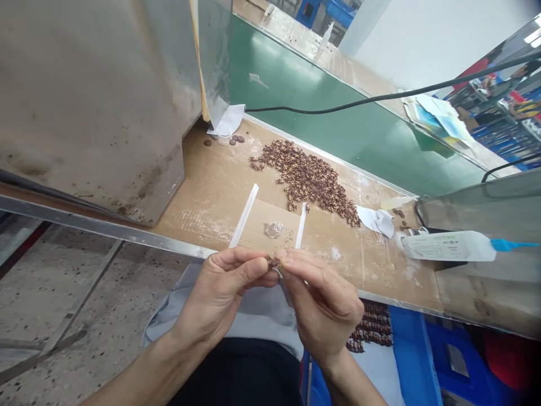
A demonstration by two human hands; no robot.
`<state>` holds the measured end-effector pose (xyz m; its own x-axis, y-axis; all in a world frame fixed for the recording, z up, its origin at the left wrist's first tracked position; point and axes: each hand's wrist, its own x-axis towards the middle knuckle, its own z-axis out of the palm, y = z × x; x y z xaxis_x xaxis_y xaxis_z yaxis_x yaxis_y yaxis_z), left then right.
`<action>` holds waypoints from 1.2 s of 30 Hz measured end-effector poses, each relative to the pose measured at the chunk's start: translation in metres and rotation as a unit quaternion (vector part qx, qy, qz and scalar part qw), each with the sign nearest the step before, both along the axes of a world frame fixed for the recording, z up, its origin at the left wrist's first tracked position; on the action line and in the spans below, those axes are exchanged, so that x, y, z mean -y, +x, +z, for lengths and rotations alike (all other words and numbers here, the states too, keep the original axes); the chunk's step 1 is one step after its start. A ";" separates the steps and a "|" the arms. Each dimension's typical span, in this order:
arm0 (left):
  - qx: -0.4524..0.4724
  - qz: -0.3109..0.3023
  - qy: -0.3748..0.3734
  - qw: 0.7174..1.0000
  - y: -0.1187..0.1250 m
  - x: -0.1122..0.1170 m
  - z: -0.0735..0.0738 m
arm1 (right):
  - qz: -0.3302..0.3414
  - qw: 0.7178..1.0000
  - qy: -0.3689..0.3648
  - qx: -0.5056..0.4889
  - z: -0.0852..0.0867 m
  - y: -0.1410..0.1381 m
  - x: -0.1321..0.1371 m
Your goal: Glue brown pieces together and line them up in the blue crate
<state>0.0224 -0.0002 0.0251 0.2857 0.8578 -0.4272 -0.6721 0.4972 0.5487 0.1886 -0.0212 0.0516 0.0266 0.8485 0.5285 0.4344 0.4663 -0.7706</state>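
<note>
My left hand (224, 290) and my right hand (323, 299) meet in front of the bench edge, fingers pinched together on a small brown part (271, 261) held between their fingertips. A thin metal piece shows just under it by my right fingers. On the cardboard-covered bench beyond lies a large heap of the same small brown parts (310, 181). A little clear round dish (274, 229) sits between two white strips (244, 215) just past my hands.
A big grey metal housing (97, 96) fills the left. A green conveyor belt (338, 121) runs behind the bench, with a black cable across it. A white tube with a blue tip (450, 246) lies right. A blue bin (406, 344) with strung brown parts sits below.
</note>
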 end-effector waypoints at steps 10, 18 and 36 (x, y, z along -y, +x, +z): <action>-0.032 0.003 -0.009 0.999 0.010 0.000 0.003 | -0.013 1.000 -0.004 -0.027 -0.008 0.007 -0.001; -0.088 -0.022 0.026 0.996 0.018 -0.006 -0.003 | -0.076 0.995 -0.049 -0.036 -0.013 0.032 -0.003; -0.246 0.027 0.106 0.963 0.004 0.004 -0.037 | -0.173 0.958 -0.002 0.228 -0.092 0.126 -0.030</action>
